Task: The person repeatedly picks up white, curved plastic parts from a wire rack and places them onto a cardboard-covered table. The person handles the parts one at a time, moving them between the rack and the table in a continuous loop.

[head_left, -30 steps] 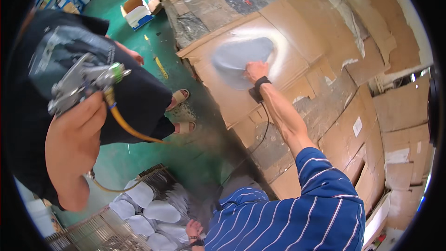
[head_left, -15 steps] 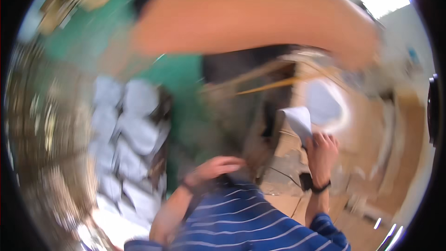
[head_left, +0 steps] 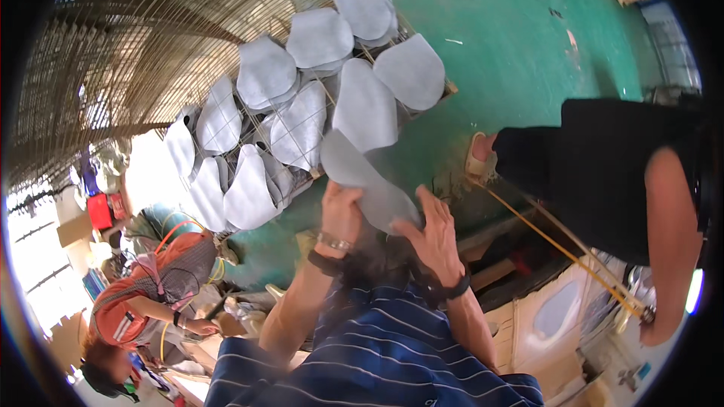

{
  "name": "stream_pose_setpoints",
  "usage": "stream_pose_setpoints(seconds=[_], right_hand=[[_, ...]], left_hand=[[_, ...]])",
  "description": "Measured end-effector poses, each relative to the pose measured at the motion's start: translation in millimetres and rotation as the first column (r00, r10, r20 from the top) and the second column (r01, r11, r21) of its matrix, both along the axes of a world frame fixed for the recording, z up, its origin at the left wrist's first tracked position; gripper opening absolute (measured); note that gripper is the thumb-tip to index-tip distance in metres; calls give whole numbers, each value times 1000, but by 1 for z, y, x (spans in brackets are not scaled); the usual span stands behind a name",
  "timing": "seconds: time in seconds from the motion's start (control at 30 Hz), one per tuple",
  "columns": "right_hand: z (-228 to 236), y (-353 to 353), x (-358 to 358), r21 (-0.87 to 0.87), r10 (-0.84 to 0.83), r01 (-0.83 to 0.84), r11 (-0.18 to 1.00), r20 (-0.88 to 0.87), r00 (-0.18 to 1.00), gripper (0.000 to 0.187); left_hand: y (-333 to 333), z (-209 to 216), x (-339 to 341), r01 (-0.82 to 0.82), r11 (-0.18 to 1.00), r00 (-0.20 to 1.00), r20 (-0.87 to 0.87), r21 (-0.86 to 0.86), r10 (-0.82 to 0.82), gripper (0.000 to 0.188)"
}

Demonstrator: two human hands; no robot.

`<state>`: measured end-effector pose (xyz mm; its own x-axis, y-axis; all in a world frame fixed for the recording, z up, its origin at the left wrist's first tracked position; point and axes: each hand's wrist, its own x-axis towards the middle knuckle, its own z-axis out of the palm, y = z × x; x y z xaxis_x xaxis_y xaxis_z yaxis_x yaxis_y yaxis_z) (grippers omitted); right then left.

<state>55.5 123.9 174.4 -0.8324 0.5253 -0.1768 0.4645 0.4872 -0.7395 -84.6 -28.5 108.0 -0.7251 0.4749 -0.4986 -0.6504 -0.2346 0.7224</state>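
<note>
Both my hands hold one flat grey rounded piece [head_left: 363,179] over the green floor. My left hand [head_left: 341,213], with a metal watch on its wrist, grips the piece's near-left edge. On the piece's right end rests my right hand [head_left: 435,237], fingers spread, a black band on its wrist. Just beyond the piece lies a wire rack [head_left: 305,173] with several like grey pieces [head_left: 367,103] laid out on it.
At the right stands a person in black [head_left: 603,173] whose hand [head_left: 654,329] holds a spray tool on a yellow hose [head_left: 562,245]. A person in orange [head_left: 143,294] crouches at lower left. More wire racks [head_left: 128,53] fill the upper left. Cardboard panels [head_left: 554,316] lie at lower right.
The view swung from the cardboard table to the wire rack on the floor. My right hand carried the grey piece from the cardboard; now both hands hold it near the rack.
</note>
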Motion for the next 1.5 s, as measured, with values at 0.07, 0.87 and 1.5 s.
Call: stream_pose_setpoints(seconds=[0.07, 0.87, 1.5], right_hand=[[-25, -1, -38, -59, -88, 83, 995, -88, 992, 66], [-138, -5, -24, -179, -34, 128, 975, 456, 889, 64], [-112, -15, 155, -6, -119, 134, 991, 422, 899, 51]], left_hand=[[13, 24, -45, -180, 977, 982, 74, 116, 173, 44], [-175, -461, -184, -112, 157, 992, -102, -981, 71, 27], [-150, -407, -150, 207, 130, 962, 226, -970, 157, 70]])
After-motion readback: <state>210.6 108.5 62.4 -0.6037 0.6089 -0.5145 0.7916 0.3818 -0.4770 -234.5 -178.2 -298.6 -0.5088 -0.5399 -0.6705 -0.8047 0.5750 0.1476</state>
